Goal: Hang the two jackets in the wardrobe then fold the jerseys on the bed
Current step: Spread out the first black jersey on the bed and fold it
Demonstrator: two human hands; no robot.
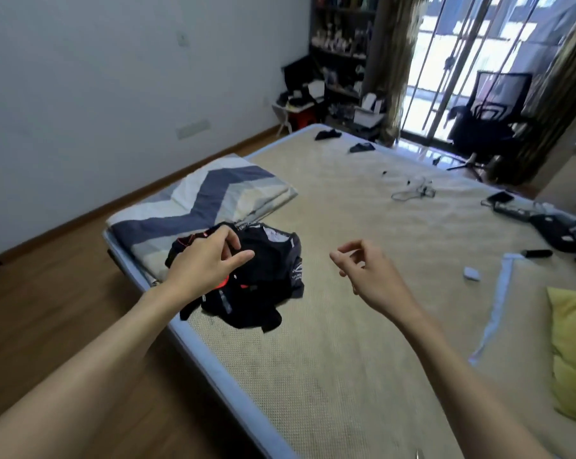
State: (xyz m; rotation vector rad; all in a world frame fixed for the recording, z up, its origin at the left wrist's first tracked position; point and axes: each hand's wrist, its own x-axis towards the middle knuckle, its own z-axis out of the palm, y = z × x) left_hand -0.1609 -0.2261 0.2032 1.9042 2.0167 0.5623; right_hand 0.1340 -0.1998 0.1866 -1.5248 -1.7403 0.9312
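Jerseys [247, 276] lie crumpled, dark heap at bed [329, 376] edge beside folded quilt [213, 193]. Left hand [207, 263] over heap, grip loose, grasping nothing; right hand [369, 273] likewise, hovering apart. We should lift one jersey, spread flat, then fold.

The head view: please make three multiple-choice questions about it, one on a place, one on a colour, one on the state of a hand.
1. Where does the pile of dark jerseys lie?
A. on the floor
B. on the bed, near its left edge
C. on the office chair

2. What colour is the pillow at the right?
A. yellow-green
B. red
C. white

3. What does the right hand hold?
A. a hanger
B. a jersey
C. nothing

Answers:
1 B: the pile rests on the bed next to the folded striped blanket.
2 A: its cover is yellow-green.
3 C: its fingers hang loosely curled above the bed, while the left hand reaches over the pile.
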